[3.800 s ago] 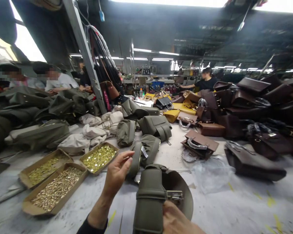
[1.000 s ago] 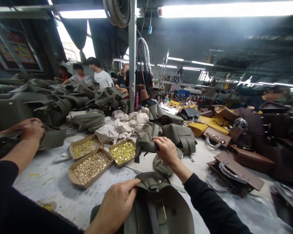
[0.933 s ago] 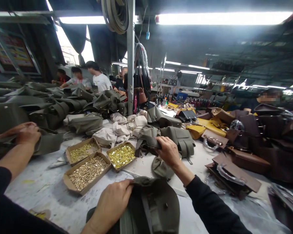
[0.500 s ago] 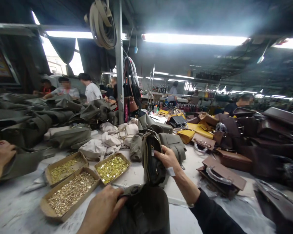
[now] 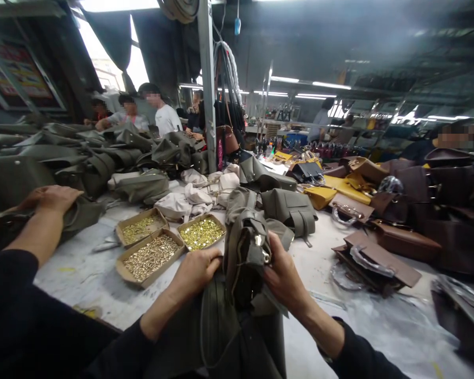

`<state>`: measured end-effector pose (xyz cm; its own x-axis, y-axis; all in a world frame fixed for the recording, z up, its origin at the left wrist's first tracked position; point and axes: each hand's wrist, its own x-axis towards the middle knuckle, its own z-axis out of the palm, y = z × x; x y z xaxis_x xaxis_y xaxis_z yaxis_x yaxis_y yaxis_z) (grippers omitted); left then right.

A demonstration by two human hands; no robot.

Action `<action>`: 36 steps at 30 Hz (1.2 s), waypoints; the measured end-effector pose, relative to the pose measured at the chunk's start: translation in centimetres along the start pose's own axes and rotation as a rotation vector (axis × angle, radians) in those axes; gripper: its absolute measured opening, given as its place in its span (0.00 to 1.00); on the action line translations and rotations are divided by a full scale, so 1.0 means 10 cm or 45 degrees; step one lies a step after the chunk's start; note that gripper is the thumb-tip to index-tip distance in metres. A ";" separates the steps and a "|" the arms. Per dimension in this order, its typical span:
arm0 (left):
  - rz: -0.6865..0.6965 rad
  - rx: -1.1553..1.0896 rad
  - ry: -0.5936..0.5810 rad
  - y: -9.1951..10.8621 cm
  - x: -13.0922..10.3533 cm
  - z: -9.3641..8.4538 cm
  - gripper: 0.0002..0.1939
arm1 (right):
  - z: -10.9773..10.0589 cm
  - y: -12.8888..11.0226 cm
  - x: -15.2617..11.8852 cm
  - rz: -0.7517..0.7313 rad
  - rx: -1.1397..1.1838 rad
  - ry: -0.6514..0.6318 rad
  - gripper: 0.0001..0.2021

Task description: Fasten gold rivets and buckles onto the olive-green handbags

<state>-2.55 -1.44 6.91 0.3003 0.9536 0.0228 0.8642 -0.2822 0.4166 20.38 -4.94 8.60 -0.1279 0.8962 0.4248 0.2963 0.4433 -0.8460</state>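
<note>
My right hand (image 5: 286, 279) is closed around the side of a small olive zip pouch (image 5: 234, 237), near its shiny metal fittings. Just left of it, my left hand (image 5: 193, 273) pinches the upper edge of a larger dark olive bag (image 5: 225, 337) hanging low in front of me. The pouch sits right above the larger bag, its zipped opening facing me; whether the two are joined I cannot tell. A cardboard box (image 5: 131, 280) of copper-coloured metal studs lies beyond my left hand, with two boxes of gold-coloured pieces behind it.
A co-worker's hands (image 5: 55, 202) handle olive material at the left. Olive bags (image 5: 90, 152) are heaped behind. An olive flap bag (image 5: 288, 210) lies past my right hand. Brown bags (image 5: 406, 242) pile up on the right, and a metal post (image 5: 208, 105) rises mid-table.
My right hand has drawn the pouch closer to the larger bag and to my left hand. My left hand has moved slightly up and right. The co-worker's hands have come further into view.
</note>
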 end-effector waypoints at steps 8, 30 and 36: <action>-0.071 -0.030 0.091 -0.01 0.10 0.02 0.15 | -0.09 0.28 -0.29 0.225 -0.376 -0.531 0.22; 0.547 -0.426 0.346 -0.04 -0.14 0.13 0.15 | -0.05 0.25 -0.22 0.452 -0.860 -0.852 0.08; 0.430 -0.467 0.221 -0.01 -0.26 0.24 0.15 | 0.00 0.24 -0.22 0.391 -0.933 -0.866 0.10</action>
<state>-2.49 -4.17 4.66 0.4397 0.8279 0.3482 0.5233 -0.5512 0.6499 21.37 -5.87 5.65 -0.3883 0.8901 -0.2388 0.8785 0.2793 -0.3875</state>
